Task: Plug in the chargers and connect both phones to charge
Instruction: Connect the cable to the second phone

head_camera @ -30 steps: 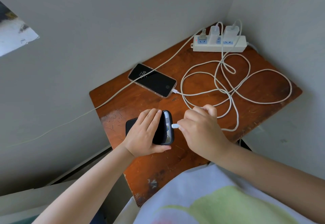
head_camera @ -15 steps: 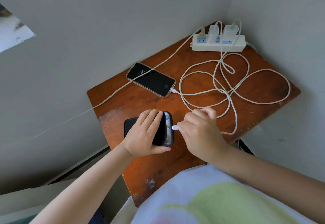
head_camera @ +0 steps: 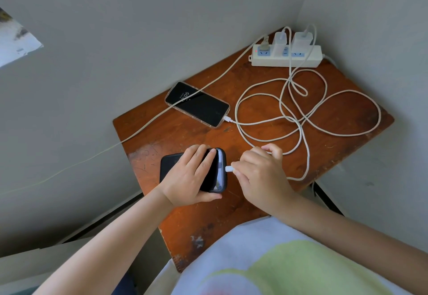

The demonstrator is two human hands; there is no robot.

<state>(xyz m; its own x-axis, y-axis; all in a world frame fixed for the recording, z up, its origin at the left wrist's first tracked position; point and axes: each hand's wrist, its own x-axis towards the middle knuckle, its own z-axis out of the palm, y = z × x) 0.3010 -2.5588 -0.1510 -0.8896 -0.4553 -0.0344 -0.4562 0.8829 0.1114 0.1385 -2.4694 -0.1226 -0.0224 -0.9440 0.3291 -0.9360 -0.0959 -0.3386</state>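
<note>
— What are your hands doing at the corner tabletop?

— My left hand (head_camera: 193,178) grips the dark-cased phone (head_camera: 185,169), fingers curled over its top and thumb under its near edge, tilting it up off the wooden tabletop (head_camera: 231,213). My right hand (head_camera: 261,174) pinches the white connector (head_camera: 229,168), its tip right at the phone's end. I cannot tell whether it is seated in the port.

— And the cable?

— That connector's white cable (head_camera: 305,155) runs out from under my right hand and loops across the tabletop in loose, overlapping coils.

— The other phone?

— The second phone (head_camera: 198,104) lies flat and face up farther back, near the wall, its screen dark with a clock showing. A white plug (head_camera: 228,119) sits in its right end, joined to the coiled cables.

— Where does the power come from?

— A white power strip (head_camera: 286,57) lies at the far corner of the tabletop. Two white chargers (head_camera: 290,39) stand plugged into it side by side, beside a grey plug (head_camera: 264,44) whose cord (head_camera: 139,130) trails off left past the tabletop's edge.
</note>
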